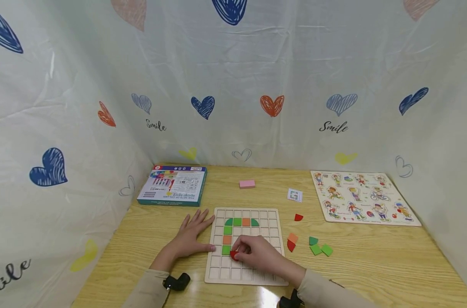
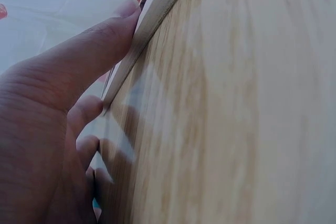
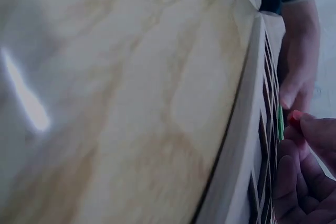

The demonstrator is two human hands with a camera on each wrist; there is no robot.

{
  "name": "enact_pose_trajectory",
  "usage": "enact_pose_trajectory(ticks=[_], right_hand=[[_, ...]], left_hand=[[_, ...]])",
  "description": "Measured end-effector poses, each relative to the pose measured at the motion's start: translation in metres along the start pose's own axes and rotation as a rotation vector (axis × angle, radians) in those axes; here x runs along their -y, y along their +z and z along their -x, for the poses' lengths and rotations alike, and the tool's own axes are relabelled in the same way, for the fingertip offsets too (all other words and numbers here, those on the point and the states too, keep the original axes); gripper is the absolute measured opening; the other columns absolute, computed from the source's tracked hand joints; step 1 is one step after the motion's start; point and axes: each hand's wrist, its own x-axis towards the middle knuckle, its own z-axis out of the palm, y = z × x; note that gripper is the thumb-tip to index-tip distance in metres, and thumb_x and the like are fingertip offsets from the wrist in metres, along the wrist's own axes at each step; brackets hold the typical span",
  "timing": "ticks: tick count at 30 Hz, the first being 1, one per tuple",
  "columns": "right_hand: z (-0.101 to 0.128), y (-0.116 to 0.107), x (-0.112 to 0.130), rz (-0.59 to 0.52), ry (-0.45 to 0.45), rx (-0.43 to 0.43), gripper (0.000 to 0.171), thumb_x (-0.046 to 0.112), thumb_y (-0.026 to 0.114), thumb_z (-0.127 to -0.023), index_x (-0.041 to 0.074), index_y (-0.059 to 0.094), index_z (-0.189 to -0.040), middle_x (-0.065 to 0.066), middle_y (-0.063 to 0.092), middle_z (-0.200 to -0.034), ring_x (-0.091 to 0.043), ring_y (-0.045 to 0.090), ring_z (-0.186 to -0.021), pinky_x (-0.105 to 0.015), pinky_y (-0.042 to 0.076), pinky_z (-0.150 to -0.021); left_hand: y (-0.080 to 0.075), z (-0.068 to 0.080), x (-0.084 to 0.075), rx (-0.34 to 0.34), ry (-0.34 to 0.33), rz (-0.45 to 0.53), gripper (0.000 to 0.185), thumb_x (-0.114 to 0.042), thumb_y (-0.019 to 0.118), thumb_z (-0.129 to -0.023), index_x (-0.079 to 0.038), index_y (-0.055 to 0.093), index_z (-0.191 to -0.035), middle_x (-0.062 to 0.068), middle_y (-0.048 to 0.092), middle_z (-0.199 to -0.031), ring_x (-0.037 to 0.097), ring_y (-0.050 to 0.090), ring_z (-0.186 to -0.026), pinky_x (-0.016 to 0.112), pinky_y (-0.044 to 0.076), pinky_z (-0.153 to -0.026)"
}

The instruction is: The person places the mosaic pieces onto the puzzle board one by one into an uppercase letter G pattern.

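A pale wooden grid board (image 1: 273, 216) lies on the table in front of me, with green and orange tiles (image 1: 237, 222) set in its cells as a curved line. My right hand (image 1: 252, 252) rests on the board and pinches a small red piece (image 1: 233, 255) just below a green tile (image 1: 226, 250). My left hand (image 1: 191, 235) lies flat on the table, fingers spread, thumb against the board's left edge (image 2: 142, 35). In the right wrist view the red piece (image 3: 294, 117) shows at the fingertips above the board (image 3: 236, 145).
Loose red, orange and green pieces (image 1: 314, 247) lie right of the board. A teal box (image 1: 173, 185) sits back left, a pink block (image 1: 247, 184) and a small card (image 1: 295, 195) behind the board, a picture puzzle board (image 1: 362, 196) back right. Heart-printed curtains wall three sides.
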Motion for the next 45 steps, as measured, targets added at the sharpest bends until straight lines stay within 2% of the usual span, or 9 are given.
enact_pose_trajectory(ticks=[5,10,14,20,27,36,45], right_hand=[[-0.008,0.013,0.012,0.052,-0.042,0.036,0.005,0.018,0.074,-0.095,0.019,0.07,-0.096,0.018,0.063,-0.076,0.006,0.056,-0.069,-0.016,0.049,-0.066],[-0.012,0.019,0.017,0.101,-0.033,0.059,0.004,0.02,0.073,-0.096,0.019,0.07,-0.094,0.02,0.062,-0.077,0.006,0.055,-0.069,-0.015,0.048,-0.065],[-0.014,0.021,0.016,0.175,-0.027,0.064,0.004,0.021,0.074,-0.095,0.021,0.07,-0.094,0.021,0.058,-0.076,0.005,0.053,-0.068,-0.015,0.047,-0.064],[-0.012,0.019,0.017,0.291,-0.067,0.056,0.009,0.02,0.078,-0.09,0.02,0.071,-0.096,0.019,0.055,-0.078,0.004,0.049,-0.068,-0.014,0.045,-0.063],[-0.012,0.022,0.019,0.292,-0.029,0.055,0.009,0.02,0.077,-0.09,0.019,0.071,-0.096,0.016,0.053,-0.077,0.001,0.047,-0.069,-0.016,0.044,-0.064],[-0.013,0.027,0.02,0.376,-0.021,0.009,0.011,0.022,0.078,-0.088,0.017,0.069,-0.09,0.014,0.05,-0.074,0.0,0.044,-0.065,-0.016,0.041,-0.06],[-0.011,0.027,0.021,0.389,-0.004,-0.005,0.011,0.022,0.078,-0.088,0.018,0.068,-0.089,0.014,0.049,-0.073,0.0,0.044,-0.065,-0.017,0.04,-0.059]], left_hand=[[0.0,0.001,0.001,-0.004,0.001,-0.002,0.098,-0.064,0.074,-0.082,-0.02,0.034,-0.161,0.009,0.014,-0.17,0.035,0.001,-0.156,0.057,-0.005,-0.123],[0.0,0.001,0.002,-0.008,0.01,0.0,0.098,-0.063,0.075,-0.082,-0.02,0.035,-0.161,0.01,0.014,-0.17,0.035,0.001,-0.156,0.057,-0.005,-0.123],[0.0,0.001,0.002,-0.009,0.011,0.003,0.098,-0.062,0.076,-0.082,-0.02,0.035,-0.16,0.01,0.015,-0.17,0.036,0.001,-0.156,0.057,-0.005,-0.123],[-0.001,0.0,0.001,-0.006,0.007,-0.004,0.098,-0.062,0.076,-0.082,-0.019,0.036,-0.16,0.01,0.015,-0.17,0.036,0.002,-0.156,0.057,-0.005,-0.123],[-0.001,0.0,0.001,-0.004,0.008,-0.001,0.098,-0.062,0.076,-0.082,-0.019,0.035,-0.16,0.01,0.015,-0.17,0.036,0.002,-0.156,0.057,-0.005,-0.123],[0.0,0.0,0.001,-0.006,0.005,-0.003,0.098,-0.063,0.076,-0.082,-0.019,0.036,-0.16,0.01,0.015,-0.17,0.036,0.002,-0.156,0.057,-0.005,-0.123],[0.0,0.0,0.0,-0.004,0.006,-0.002,0.098,-0.062,0.076,-0.082,-0.019,0.036,-0.16,0.011,0.015,-0.17,0.037,0.002,-0.156,0.057,-0.005,-0.123]])
